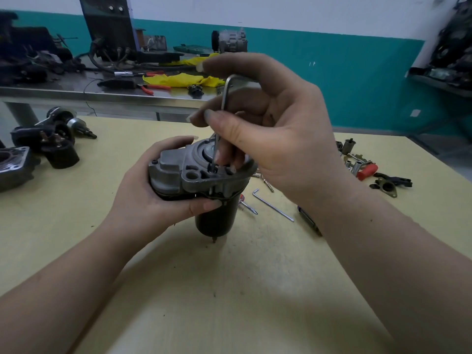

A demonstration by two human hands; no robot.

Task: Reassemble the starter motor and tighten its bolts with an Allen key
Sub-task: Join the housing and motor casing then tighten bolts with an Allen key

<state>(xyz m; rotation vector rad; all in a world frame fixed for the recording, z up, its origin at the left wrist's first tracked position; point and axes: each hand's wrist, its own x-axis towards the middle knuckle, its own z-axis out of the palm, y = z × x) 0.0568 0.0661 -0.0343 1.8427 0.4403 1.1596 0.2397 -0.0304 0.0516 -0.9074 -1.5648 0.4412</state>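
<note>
The starter motor (194, 175) stands upright on the yellowish table (229, 290), grey cast housing on top, black cylindrical body below. My left hand (150, 192) grips the housing from the left side. My right hand (268, 129) hovers over the motor and holds an L-shaped Allen key (224, 98) vertically. The key's long leg runs down through my fingers, and its tip sits in a bolt recess on the top face of the housing. The bolt head itself is hidden by the key and my fingertips.
A second Allen key (272, 205) and a screwdriver (247, 206) lie just right of the motor. Sockets and a red-handled tool (362, 167) lie farther right. Dismantled starter parts (51, 141) sit at the left. A steel bench (102, 95) with yellow cloth stands behind.
</note>
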